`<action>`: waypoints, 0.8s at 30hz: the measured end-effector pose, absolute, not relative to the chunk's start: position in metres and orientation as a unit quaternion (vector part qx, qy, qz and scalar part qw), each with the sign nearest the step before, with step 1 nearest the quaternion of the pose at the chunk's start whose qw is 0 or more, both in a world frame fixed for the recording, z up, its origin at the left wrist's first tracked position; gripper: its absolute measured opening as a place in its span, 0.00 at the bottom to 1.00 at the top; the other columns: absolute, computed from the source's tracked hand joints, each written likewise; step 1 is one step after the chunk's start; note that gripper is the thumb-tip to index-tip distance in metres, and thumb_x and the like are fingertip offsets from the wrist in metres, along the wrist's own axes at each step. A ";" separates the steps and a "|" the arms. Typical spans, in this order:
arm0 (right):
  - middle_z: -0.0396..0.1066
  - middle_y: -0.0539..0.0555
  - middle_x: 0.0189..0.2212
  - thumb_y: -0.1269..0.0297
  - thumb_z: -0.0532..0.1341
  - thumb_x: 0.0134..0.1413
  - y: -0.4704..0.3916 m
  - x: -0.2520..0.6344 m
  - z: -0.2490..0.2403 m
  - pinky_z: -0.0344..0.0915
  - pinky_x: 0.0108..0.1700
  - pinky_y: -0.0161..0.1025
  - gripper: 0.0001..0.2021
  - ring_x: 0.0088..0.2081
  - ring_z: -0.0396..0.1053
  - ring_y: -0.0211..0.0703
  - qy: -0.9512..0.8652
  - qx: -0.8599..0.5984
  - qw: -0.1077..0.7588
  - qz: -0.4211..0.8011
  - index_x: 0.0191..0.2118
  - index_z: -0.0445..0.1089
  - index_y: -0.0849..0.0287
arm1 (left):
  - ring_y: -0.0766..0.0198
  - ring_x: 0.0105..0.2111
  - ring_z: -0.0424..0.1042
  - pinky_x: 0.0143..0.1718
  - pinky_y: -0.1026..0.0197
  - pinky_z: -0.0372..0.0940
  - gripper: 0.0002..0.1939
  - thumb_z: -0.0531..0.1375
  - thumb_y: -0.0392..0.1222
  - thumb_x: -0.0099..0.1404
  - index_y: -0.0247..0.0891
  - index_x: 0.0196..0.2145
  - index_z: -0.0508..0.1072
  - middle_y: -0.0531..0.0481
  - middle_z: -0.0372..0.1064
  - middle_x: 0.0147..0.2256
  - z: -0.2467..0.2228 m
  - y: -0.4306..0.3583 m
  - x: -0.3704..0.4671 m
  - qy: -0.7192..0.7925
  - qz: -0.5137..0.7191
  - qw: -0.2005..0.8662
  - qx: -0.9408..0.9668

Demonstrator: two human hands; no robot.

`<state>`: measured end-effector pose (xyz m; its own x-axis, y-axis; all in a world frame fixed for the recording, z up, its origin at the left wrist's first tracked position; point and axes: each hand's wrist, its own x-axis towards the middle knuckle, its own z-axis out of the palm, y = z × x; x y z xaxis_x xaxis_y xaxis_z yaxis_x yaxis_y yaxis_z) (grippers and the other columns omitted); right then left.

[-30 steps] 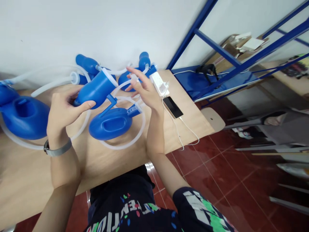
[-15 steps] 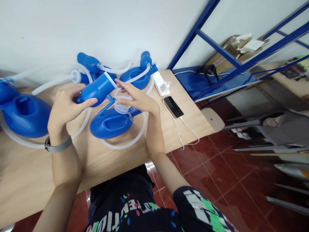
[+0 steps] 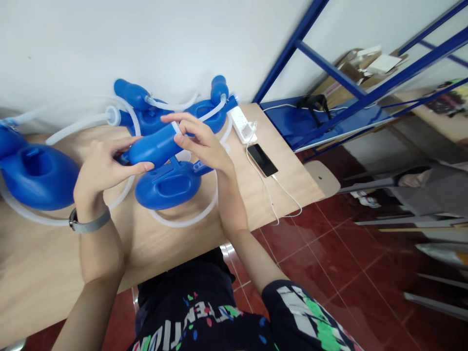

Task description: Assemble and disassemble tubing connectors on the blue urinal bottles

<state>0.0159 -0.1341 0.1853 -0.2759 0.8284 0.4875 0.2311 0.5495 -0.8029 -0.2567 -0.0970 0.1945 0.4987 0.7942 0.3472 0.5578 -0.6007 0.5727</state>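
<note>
The table [image 3: 153, 243] held 3 blue vessels ringed by clear tubing [image 3: 190, 220]: 1 at its left end [image 3: 34, 178], 1 at the middle [image 3: 166, 185], 1 by the wall [image 3: 208, 114]. Above the middle vessel, a blue funnel [image 3: 151, 145] lay sideways in both hands. The left hand [image 3: 100, 168] was closed around its narrow end; the right hand [image 3: 201, 141] pinched its wide mouth. A power strip [image 3: 241, 124] and a phone [image 3: 262, 160] sat on the table's right end.
</note>
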 end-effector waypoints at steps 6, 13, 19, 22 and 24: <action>0.80 0.57 0.55 0.24 0.57 0.62 -0.141 0.030 0.187 0.75 0.60 0.63 0.31 0.52 0.80 0.58 -0.581 -0.340 0.614 0.413 0.37 0.67 0.51 | 0.50 0.37 0.74 0.45 0.47 0.72 0.27 0.75 0.66 0.53 0.48 0.44 0.86 0.51 0.81 0.38 0.193 -0.093 -0.280 0.369 0.345 0.219 0.835; 0.79 0.53 0.43 0.34 0.64 0.65 -0.133 0.079 0.166 0.73 0.54 0.49 0.23 0.49 0.75 0.50 -0.707 -0.494 0.421 0.280 0.40 0.73 0.52 | 0.55 0.36 0.76 0.38 0.58 0.69 0.34 0.70 0.73 0.57 0.45 0.51 0.85 0.51 0.83 0.40 0.191 -0.082 -0.282 0.401 0.193 0.234 0.864; 0.78 0.54 0.43 0.47 0.66 0.66 -0.113 0.111 0.133 0.69 0.45 0.44 0.15 0.41 0.73 0.47 -0.699 -0.593 0.262 0.303 0.40 0.72 0.54 | 0.55 0.37 0.74 0.46 0.51 0.70 0.32 0.69 0.72 0.60 0.44 0.49 0.84 0.52 0.82 0.41 0.178 -0.066 -0.286 0.446 0.229 0.177 0.847; 0.76 0.54 0.39 0.48 0.67 0.66 -0.111 0.119 0.126 0.69 0.44 0.44 0.14 0.40 0.72 0.47 -0.673 -0.628 0.235 0.312 0.39 0.72 0.55 | 0.54 0.39 0.76 0.46 0.54 0.70 0.31 0.68 0.71 0.62 0.46 0.53 0.83 0.52 0.83 0.45 0.173 -0.063 -0.287 0.464 0.238 0.190 0.832; 0.74 0.53 0.38 0.48 0.67 0.65 -0.114 0.126 0.126 0.69 0.45 0.45 0.15 0.40 0.71 0.47 -0.664 -0.640 0.258 0.288 0.41 0.73 0.55 | 0.56 0.36 0.76 0.41 0.57 0.70 0.31 0.68 0.71 0.63 0.45 0.51 0.83 0.52 0.83 0.41 0.170 -0.061 -0.287 0.476 0.255 0.200 0.818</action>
<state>0.1262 -0.1144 0.1263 -0.0469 0.9985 -0.0264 0.7012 0.0141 -0.7129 -0.2874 -0.0615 0.1704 0.4174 0.8799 0.2269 0.6761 -0.4676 0.5694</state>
